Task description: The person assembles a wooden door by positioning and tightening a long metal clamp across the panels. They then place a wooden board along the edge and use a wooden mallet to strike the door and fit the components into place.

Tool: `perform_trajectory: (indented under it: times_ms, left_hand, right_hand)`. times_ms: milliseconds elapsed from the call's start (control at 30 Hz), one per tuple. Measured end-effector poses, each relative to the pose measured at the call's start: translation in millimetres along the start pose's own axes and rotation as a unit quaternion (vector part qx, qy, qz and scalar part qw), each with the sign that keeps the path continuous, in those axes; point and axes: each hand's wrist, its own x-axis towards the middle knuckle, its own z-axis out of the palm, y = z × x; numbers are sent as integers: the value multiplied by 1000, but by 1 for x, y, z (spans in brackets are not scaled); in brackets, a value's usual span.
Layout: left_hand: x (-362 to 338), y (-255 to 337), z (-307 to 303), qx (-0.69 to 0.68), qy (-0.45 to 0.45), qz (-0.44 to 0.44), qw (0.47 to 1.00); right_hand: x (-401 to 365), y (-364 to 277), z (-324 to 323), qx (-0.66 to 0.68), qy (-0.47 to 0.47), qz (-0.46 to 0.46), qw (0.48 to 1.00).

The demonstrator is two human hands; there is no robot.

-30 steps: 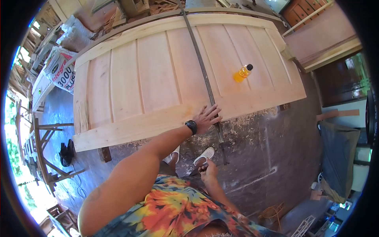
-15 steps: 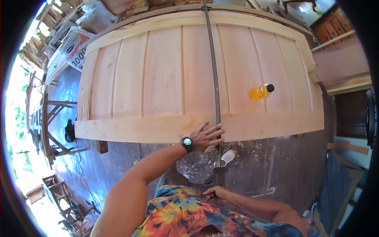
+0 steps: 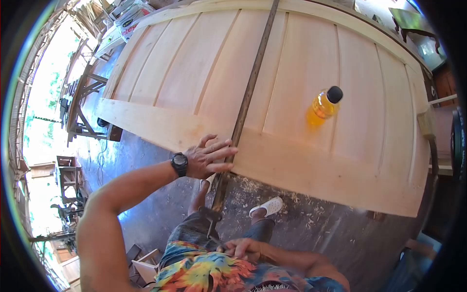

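Note:
A long metal bar clamp point(image 3: 250, 90) lies across a pale wooden panel point(image 3: 301, 146) with several vertical boards. My left hand point(image 3: 206, 158), a watch on its wrist, rests at the panel's near edge with fingers spread, the fingertips touching the clamp bar. The clamp's screw end point(image 3: 210, 215) sticks out past that edge towards my waist. There my right hand point(image 3: 243, 248) is closed around the end of a thin metal handle point(image 3: 214, 232) below the screw end; the fingers partly hide it. An orange-yellow bottle with a black cap point(image 3: 322, 107) stands on the panel, right of the bar.
Wood shavings point(image 3: 301, 209) litter the dark floor by my white shoe point(image 3: 267, 207). A wooden trestle point(image 3: 82, 104) stands at the left, near a printed sack point(image 3: 129, 22). A small table point(image 3: 413, 22) is at the far right.
My view has turned and moved closer, so the panel and bar look slanted. My right hand has come to the clamp's handle. My left hand stays by the bar at the panel edge.

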Motion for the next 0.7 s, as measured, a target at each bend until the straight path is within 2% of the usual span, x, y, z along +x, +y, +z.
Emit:
perform_trajectory:
  times_ms: [33,67,100,133,167,200,233,267,300,333,367,400,433,467,500,567,600,633,667,700]
  left_hand:
    - [2,6,-1,7,23,-25,999]
    - [2,16,-5,35,-2,-53,998]
    - [3,28,-8,38,8,-51,998]
    - [0,43,-9,70,11,-125,990]
    - [-6,61,-11,100,11,-201,974]
    - [-12,86,-13,-16,114,-291,950]
    - [-18,111,-24,-70,175,-372,909]
    - [-33,128,-15,-63,222,-439,868]
    - [-59,143,7,-198,208,-509,812]
    - [-84,152,29,-330,188,-563,734]
    - [-97,159,39,-507,110,-569,638]
    - [-102,160,46,-657,24,-547,518]
    - [-107,173,57,-799,42,-476,364]
    - [-110,184,65,-902,55,-384,189]
    - [-110,181,66,-904,43,-380,190]
    - [-110,177,70,-947,40,-291,126]
    - [-109,175,79,-951,-11,-283,121]
    - [-104,177,93,-964,-2,-246,102]
    - [-97,183,102,-974,3,-210,78]
    - [-84,186,105,-976,-55,-197,75]
  right_hand:
    - [1,3,1,77,-125,-3,989]
    - [-2,5,5,71,-119,-5,990]
    - [-6,6,16,131,-51,-3,990]
    - [-8,9,27,193,16,-2,981]
    - [-9,9,39,192,21,-5,981]
    - [-11,9,52,110,106,-24,988]
    - [-12,9,67,23,192,-41,980]
    - [-7,15,82,23,198,-39,979]
    - [-1,19,96,-144,369,-70,915]
    - [6,24,108,-303,518,-95,794]
    - [16,34,113,-299,523,-92,793]
    - [29,40,114,-443,647,-89,614]
    - [44,49,113,-553,728,-79,396]
    - [56,57,112,-545,778,-128,287]
    - [67,61,109,-524,816,-178,168]
    - [75,57,102,-434,846,-300,74]
    - [81,53,96,-405,857,-317,8]
    - [81,51,89,-365,869,-327,-62]
    - [84,54,84,-320,876,-358,-53]
    - [79,50,81,-282,874,-392,-53]
